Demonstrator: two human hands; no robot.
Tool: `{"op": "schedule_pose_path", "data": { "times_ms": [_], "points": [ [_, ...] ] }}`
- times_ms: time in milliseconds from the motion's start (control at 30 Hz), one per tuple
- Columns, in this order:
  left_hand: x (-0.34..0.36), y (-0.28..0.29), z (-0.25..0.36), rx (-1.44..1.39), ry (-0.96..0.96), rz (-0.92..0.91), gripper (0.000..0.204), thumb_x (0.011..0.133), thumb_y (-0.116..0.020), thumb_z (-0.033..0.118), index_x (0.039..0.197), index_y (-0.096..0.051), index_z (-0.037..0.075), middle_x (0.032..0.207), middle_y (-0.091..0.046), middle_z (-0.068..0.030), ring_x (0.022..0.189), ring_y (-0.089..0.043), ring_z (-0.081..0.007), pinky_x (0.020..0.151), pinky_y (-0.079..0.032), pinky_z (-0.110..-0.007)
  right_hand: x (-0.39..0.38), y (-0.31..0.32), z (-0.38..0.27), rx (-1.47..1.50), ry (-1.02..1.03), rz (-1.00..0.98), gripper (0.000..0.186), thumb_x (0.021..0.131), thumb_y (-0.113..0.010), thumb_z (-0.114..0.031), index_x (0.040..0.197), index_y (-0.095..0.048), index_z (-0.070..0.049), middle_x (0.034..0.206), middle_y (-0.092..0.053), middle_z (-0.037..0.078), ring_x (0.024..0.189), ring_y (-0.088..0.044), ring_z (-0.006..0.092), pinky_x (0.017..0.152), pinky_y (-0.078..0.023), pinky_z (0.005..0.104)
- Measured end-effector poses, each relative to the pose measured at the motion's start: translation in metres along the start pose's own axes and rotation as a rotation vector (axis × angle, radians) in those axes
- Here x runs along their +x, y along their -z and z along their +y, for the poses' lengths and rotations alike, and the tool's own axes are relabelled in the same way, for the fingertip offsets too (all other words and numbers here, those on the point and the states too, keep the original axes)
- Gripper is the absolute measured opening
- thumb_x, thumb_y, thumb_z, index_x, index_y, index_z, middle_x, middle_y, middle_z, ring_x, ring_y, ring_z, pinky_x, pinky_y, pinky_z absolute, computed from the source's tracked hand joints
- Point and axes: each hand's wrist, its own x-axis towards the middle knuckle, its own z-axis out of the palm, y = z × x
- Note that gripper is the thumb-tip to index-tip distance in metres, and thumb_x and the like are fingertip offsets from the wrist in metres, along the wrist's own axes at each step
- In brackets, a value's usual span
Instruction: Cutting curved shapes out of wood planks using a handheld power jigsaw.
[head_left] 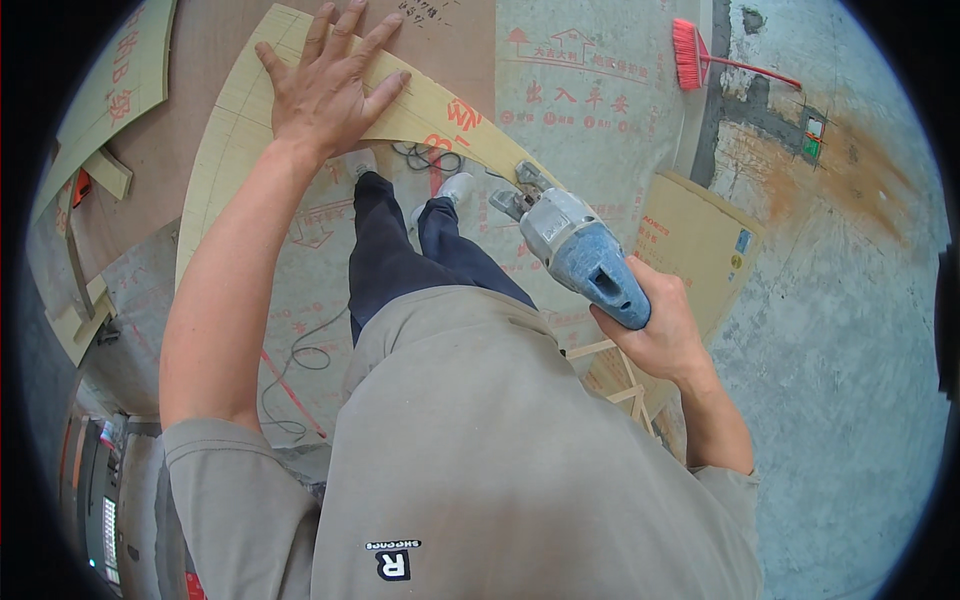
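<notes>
My left hand (325, 105) presses flat on a pale yellow curved board (232, 145), fingers spread near its far edge. Pencil lines and red print mark the board. Its tapering right arm reaches to a grey and blue power saw (572, 240), which looks like a jigsaw. Wrapped round the saw's blue rear body is my right hand (662, 322). The forked metal foot of the saw meets the board at its narrow right end. The blade itself is too small to make out.
Under the board is a brown panel (465, 40). More curved offcuts (125, 75) lie at the left. A red broom (690, 55) is at the far right, a yellow sheet (700, 225) nearer. Black cable (430, 158) coils by my feet; printed sheeting (590, 60) covers some floor.
</notes>
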Motion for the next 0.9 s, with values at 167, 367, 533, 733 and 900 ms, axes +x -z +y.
{"op": "schedule_pose_path", "data": {
  "times_ms": [167, 367, 533, 733, 900],
  "points": [
    [-0.0005, 0.0066, 0.0043, 0.010, 0.011, -0.036, 0.074, 0.095, -0.058, 0.061, 0.159, -0.044, 0.028, 0.174, -0.020, -0.0079, 0.162, -0.008, -0.0301, 0.120, 0.007, -0.077, 0.0005, -0.0010, 0.0013, -0.004, 0.010, 0.001, 0.021, 0.081, -0.075, -0.004, 0.098, -0.063, -0.002, 0.084, -0.066, 0.014, 0.073, -0.064, 0.0305, 0.072, -0.051, 0.0365],
    [-0.0009, 0.0031, 0.0001, -0.003, 0.011, -0.027, 0.074, 0.094, -0.058, 0.062, 0.159, -0.043, 0.029, 0.174, -0.020, -0.0078, 0.162, -0.007, -0.0299, 0.120, 0.008, -0.076, 0.0006, 0.0005, -0.0018, -0.006, 0.009, 0.012, 0.021, 0.081, -0.076, -0.004, 0.098, -0.063, -0.001, 0.083, -0.066, 0.015, 0.072, -0.065, 0.0281, 0.072, -0.051, 0.0364],
    [-0.0001, 0.0010, -0.0006, -0.013, -0.007, -0.009, 0.074, 0.094, -0.058, 0.062, 0.159, -0.043, 0.029, 0.174, -0.021, -0.0075, 0.162, -0.008, -0.0297, 0.120, 0.009, -0.076, -0.0052, -0.0001, 0.0050, 0.014, -0.037, 0.015, 0.024, 0.080, -0.076, -0.004, 0.102, -0.065, -0.001, 0.083, -0.068, 0.014, 0.074, -0.066, 0.0260, 0.074, -0.053, 0.0356],
    [-0.0016, -0.0014, -0.0028, -0.004, -0.012, 0.017, 0.074, 0.094, -0.059, 0.062, 0.158, -0.044, 0.030, 0.173, -0.023, -0.0070, 0.162, -0.009, -0.0293, 0.120, 0.009, -0.076, -0.0047, -0.0026, 0.0017, -0.016, -0.028, 0.033, 0.024, 0.080, -0.076, -0.005, 0.102, -0.066, 0.000, 0.082, -0.068, 0.014, 0.073, -0.066, 0.0260, 0.074, -0.053, 0.0354],
    [-0.0005, 0.0042, 0.0017, -0.031, -0.004, -0.011, 0.074, 0.093, -0.059, 0.062, 0.158, -0.044, 0.030, 0.173, -0.022, -0.0065, 0.162, -0.009, -0.0288, 0.120, 0.009, -0.076, -0.0021, -0.0011, -0.0028, -0.006, -0.038, 0.035, 0.023, 0.081, -0.076, -0.005, 0.100, -0.065, -0.001, 0.082, -0.068, 0.013, 0.073, -0.065, 0.0252, 0.074, -0.052, 0.0352]
  ]
}}
